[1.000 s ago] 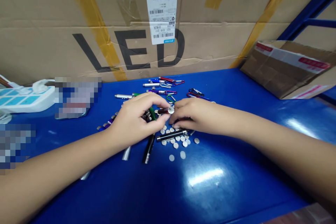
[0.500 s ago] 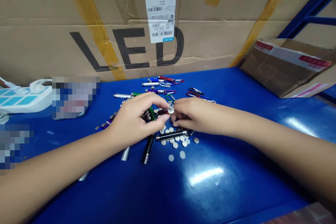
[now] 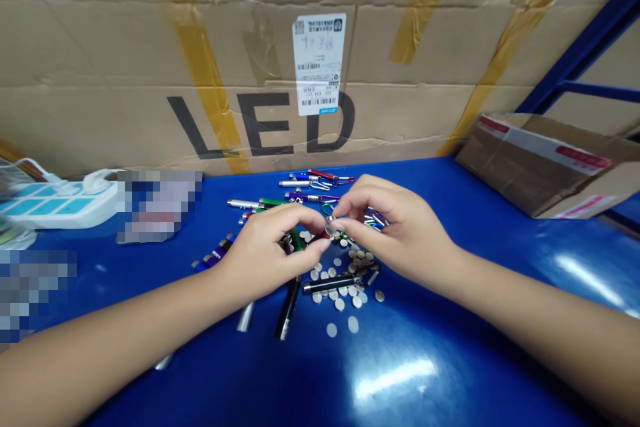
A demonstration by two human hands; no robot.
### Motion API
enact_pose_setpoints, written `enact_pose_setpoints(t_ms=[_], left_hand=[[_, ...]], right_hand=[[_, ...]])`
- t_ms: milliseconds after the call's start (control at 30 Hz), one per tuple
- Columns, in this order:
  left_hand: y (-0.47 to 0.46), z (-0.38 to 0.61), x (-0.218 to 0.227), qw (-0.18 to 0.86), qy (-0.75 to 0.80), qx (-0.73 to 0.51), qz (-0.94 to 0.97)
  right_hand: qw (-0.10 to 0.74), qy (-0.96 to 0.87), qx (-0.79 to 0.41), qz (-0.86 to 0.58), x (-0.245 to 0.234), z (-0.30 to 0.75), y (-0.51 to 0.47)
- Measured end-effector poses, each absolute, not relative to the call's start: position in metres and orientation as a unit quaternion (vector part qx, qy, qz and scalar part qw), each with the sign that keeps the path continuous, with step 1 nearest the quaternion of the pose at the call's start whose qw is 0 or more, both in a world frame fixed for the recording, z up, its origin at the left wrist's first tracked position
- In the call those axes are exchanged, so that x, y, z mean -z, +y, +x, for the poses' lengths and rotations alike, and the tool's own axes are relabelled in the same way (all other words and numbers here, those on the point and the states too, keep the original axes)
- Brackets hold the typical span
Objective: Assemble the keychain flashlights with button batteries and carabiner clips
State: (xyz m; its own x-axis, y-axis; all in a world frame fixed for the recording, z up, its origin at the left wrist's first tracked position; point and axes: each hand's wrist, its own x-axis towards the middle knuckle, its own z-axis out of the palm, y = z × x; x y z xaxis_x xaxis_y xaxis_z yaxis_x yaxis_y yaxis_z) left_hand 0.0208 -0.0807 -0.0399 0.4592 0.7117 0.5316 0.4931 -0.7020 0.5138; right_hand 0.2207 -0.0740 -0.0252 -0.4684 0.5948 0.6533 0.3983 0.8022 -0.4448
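Note:
My left hand [image 3: 275,240] is closed around a small red pen-light tube [image 3: 323,236], its open end turned toward my right hand. A round silver face shows at that end. My right hand [image 3: 387,217] pinches a small silver disc [image 3: 330,219], which looks like a button cell, right at the tube's end. Below the hands, loose button cells [image 3: 340,304] lie scattered on the blue table [image 3: 280,387]. Across them rests a black pen light [image 3: 330,283]. Another black pen light [image 3: 287,310] and a silver tube [image 3: 245,317] lie under my left hand, partly hidden.
Several colored pen lights with carabiner clips [image 3: 313,197] lie behind my hands. At left are a white power strip [image 3: 95,203] and a blurred-out item [image 3: 163,207]. A large cardboard box [image 3: 400,100] walls off the back; an open carton [image 3: 530,167] stands at right.
My right hand has risen from beside the button cells to the end of the red tube, now pinching a small silver disc there. The camera view has tilted up slightly.

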Motion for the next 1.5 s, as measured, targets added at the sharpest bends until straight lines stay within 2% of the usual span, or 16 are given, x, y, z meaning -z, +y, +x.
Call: enact_pose_setpoints(t_ms=[467,667,900,1000,1200,1500], left_hand=[[-0.080,0.020,0.041,0.167,0.369,-0.386,0.829],[-0.079,0.021,0.040,0.167,0.376,-0.376,0.830],[-0.078,0.021,0.042,0.161,0.426,-0.364,0.812],[-0.078,0.021,0.042,0.160,0.426,-0.363,0.813],[-0.078,0.021,0.043,0.146,0.410,-0.366,0.823],[-0.078,0.021,0.043,0.152,0.401,-0.360,0.828]], right_hand=[[0.373,-0.897,-0.056,-0.230,0.028,0.227,-0.072],[0.348,-0.898,-0.051,-0.264,0.020,0.233,-0.068],[0.121,-0.943,-0.087,-0.298,0.023,0.245,-0.055],[0.062,-0.950,-0.116,-0.284,0.027,0.250,-0.053],[0.089,-0.945,-0.140,-0.280,0.032,0.244,-0.054],[0.065,-0.927,-0.135,-0.343,0.037,0.225,-0.061]])
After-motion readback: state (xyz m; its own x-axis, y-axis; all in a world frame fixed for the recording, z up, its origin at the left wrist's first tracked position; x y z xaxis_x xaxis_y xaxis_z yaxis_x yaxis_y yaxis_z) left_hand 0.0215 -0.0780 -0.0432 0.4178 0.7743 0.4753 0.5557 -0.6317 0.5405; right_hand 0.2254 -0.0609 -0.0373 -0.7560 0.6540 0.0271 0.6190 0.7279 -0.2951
